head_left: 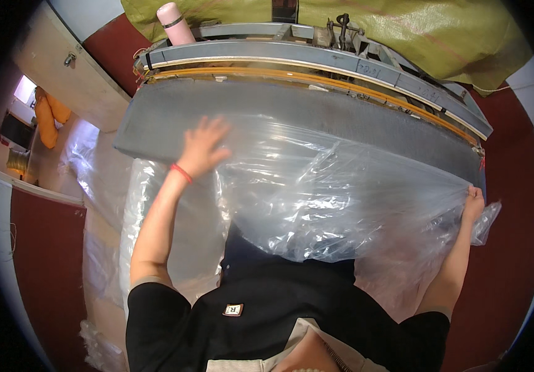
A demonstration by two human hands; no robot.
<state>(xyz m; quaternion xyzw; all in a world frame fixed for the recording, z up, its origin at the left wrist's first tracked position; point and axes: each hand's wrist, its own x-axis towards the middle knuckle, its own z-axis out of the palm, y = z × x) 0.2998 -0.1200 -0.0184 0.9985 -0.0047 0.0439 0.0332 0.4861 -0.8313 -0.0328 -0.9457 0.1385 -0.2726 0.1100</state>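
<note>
A wide sheet of clear plastic film (316, 180) lies over the front of a grey-topped work surface (217, 102) and hangs down against my lap. My right hand (474, 203) is closed on the film's right edge, pulling it into taut creases, and a loose bunch of it sticks out beyond the fist. My left hand (205, 146), with a red band at the wrist, is held over the film's left end with its fingers spread and slightly blurred. Nothing shows in that hand. Whether its palm touches the film I cannot tell.
Behind the grey surface runs a long metal bar (316, 59) with an orange strip (267, 73) along it. A pink bottle (175, 25) stands at the back left. More plastic (140, 204) hangs at the left, near a door (72, 62). Yellow-green woven sheeting (415, 37) covers the back.
</note>
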